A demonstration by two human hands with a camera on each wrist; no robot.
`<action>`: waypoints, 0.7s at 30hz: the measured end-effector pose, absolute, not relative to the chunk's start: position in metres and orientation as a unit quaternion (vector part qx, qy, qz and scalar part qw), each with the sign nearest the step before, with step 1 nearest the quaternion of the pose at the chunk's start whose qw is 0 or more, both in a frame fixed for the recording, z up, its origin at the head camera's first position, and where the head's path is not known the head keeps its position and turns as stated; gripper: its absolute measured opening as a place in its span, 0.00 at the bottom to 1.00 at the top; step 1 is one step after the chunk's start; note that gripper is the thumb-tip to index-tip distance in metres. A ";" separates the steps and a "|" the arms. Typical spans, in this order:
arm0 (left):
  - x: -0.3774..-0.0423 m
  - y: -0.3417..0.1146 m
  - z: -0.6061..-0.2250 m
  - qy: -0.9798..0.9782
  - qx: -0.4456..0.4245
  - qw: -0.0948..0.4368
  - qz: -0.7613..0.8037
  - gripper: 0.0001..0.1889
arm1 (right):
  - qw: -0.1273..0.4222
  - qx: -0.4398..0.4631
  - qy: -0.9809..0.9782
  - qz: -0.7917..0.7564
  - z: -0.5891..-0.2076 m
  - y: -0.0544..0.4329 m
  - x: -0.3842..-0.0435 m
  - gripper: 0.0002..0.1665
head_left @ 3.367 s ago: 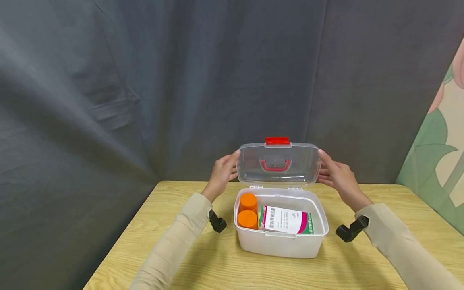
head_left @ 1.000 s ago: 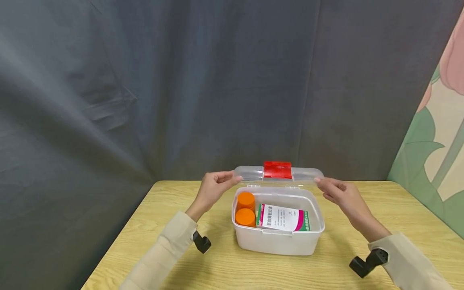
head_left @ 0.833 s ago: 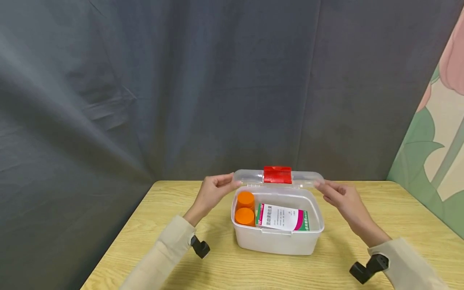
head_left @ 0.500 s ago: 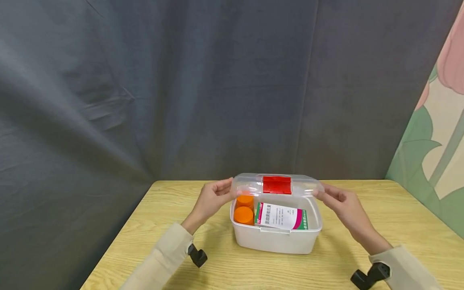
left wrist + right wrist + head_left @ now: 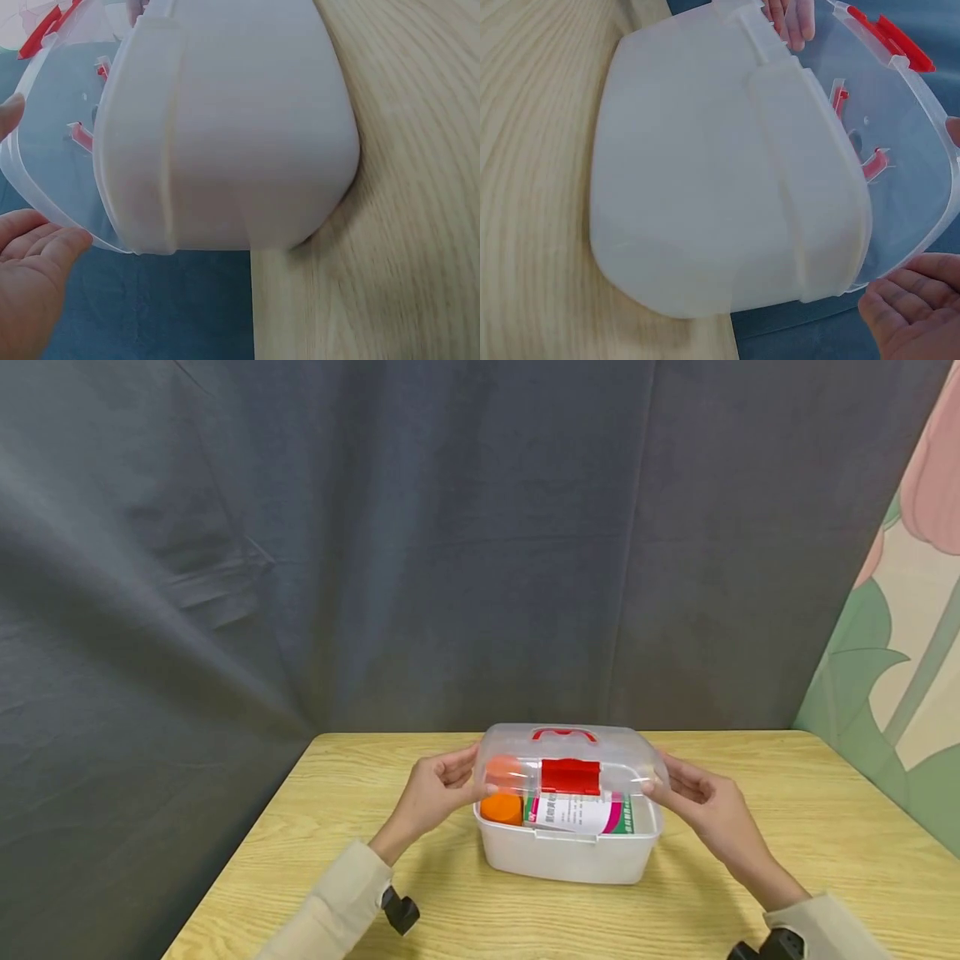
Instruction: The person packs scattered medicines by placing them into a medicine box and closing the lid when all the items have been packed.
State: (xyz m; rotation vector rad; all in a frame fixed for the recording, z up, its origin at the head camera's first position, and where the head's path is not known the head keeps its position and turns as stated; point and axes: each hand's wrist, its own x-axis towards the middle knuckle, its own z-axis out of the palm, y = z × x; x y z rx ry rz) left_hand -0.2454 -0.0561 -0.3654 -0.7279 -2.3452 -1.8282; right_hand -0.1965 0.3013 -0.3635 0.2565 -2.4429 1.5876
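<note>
A white plastic box (image 5: 562,862) stands on the table, its clear hinged lid (image 5: 510,739) tilted partway down over it. The lid carries a red latch (image 5: 570,777) at the front and a red handle (image 5: 564,733) on top. My left hand (image 5: 431,793) holds the lid's left end, thumb in front and fingers behind. At the other end my right hand (image 5: 708,810) holds it likewise. Inside are two orange-capped containers (image 5: 501,810), one behind the other, and a white, green and magenta medicine carton (image 5: 576,814). Both wrist views show a gap between lid and base.
The light wood table (image 5: 300,827) ends behind the box at a dark grey curtain (image 5: 480,543). A wall with a flower pattern (image 5: 900,693) is on the right. Each sleeve has a black wrist camera, the left camera (image 5: 400,910) near the table's front.
Both hands have swung the lid from upright forward and down over the box, keeping hold of its ends. The latch now hangs in front of the carton's upper part.
</note>
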 end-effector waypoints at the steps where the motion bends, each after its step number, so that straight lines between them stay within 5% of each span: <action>1: -0.245 -0.056 -0.366 -0.766 -0.237 0.038 -0.596 0.36 | 0.106 0.090 -0.827 0.544 -0.365 0.302 -0.196 0.39; 21: -0.238 -0.055 -0.381 -0.752 -0.242 0.010 -0.613 0.38 | 0.099 0.131 -0.805 0.570 -0.386 0.308 -0.196 0.41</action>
